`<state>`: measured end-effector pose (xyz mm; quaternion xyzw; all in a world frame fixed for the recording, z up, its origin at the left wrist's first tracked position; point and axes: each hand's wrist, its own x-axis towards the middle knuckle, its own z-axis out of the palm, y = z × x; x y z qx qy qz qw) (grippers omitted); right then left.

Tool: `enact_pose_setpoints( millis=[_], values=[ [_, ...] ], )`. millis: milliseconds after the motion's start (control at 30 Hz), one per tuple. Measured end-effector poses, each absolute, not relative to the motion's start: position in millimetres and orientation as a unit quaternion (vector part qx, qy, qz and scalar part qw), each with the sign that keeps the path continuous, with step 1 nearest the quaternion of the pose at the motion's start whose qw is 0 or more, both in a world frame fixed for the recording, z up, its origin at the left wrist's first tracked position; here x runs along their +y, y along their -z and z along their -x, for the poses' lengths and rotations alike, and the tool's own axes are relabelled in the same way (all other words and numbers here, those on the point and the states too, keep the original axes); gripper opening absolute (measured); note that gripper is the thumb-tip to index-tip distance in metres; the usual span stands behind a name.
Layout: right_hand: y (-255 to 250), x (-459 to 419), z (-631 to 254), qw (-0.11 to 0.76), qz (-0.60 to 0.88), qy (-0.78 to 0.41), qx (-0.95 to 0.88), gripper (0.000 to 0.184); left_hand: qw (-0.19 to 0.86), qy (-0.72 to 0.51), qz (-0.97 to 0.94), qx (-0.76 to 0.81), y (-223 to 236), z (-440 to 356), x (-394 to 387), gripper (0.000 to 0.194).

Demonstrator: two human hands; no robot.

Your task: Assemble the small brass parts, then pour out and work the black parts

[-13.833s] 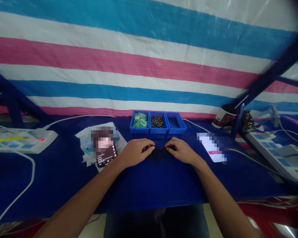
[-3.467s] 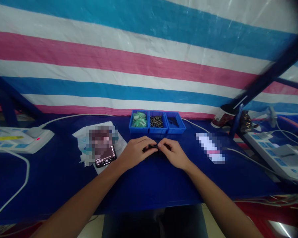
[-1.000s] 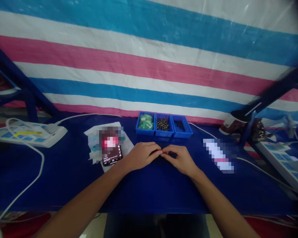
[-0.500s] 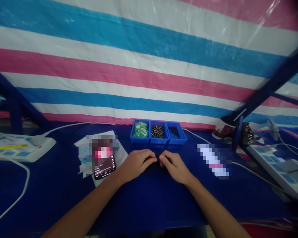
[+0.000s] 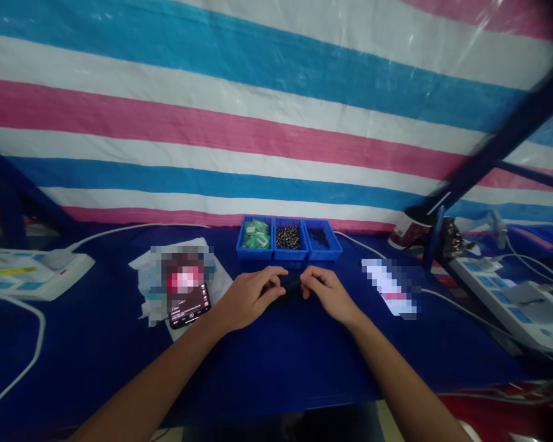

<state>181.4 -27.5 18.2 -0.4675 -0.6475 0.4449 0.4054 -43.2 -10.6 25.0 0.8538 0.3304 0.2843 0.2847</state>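
Pinching small dark item btw fingertips of L hand and R hand, blue parts bins just ahead for easy reach, phone beside L hand.

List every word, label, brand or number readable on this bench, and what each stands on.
Nothing can be read.
Black smartphone: screen text too small and pixelated.
Pixelated bright screen: unreadable.
Yellow label on white power strip: too blurred.
Red-and-white paper cup: print too blurred.
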Motion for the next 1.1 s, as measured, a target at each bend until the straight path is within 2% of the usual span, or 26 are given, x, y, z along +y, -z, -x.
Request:
enact_pose_setpoints(
  millis=[100,167,233,367,467,633,833,1100],
  values=[
    [-13.5,-16.4,-193.6,0.506,0.5,-0.427,-0.558,0.025,0.276,-0.271,-0.862,0.329,-27.9,44.9,-11.1,0.028],
    [-9.3,-9.8,-203.3,0.542,0.551,-0.393,-0.498,0.041,0.271,-0.261,-0.867,0.327,-29.2,44.9,-11.7,0.027],
    [-6.1,-6.4,-212.7,0.537,0.59,-0.363,-0.481,0.054,0.267,-0.253,-0.872,0.324,-29.7,44.3,-12.1,0.028],
    [-5.4,-9.7,-222.6,0.476,0.616,-0.31,-0.545,0.038,0.255,-0.248,-0.879,0.317,-28.8,44.2,-11.4,0.028],
    [-6.7,-15.9,-219.3,0.388,0.604,-0.266,-0.644,0.029,0.243,-0.248,-0.882,0.319,-27.7,44.9,-10.3,0.028],
    [-4.1,-21.4,-209.5,0.241,0.538,-0.222,-0.776,0.026,0.231,-0.244,-0.887,0.316,-28.0,44.4,-10.5,0.03],
    [1.7,-18.4,-206.2,0.203,0.535,-0.204,-0.794,0.013,0.226,-0.232,-0.889,0.324,-27.8,43.2,-11.3,0.032],
    [2.2,-20.3,-198.6,0.198,0.561,-0.17,-0.786,0.019,0.222,-0.23,-0.892,0.32,-25.1,41.7,-12.0,0.032]
  ],
)
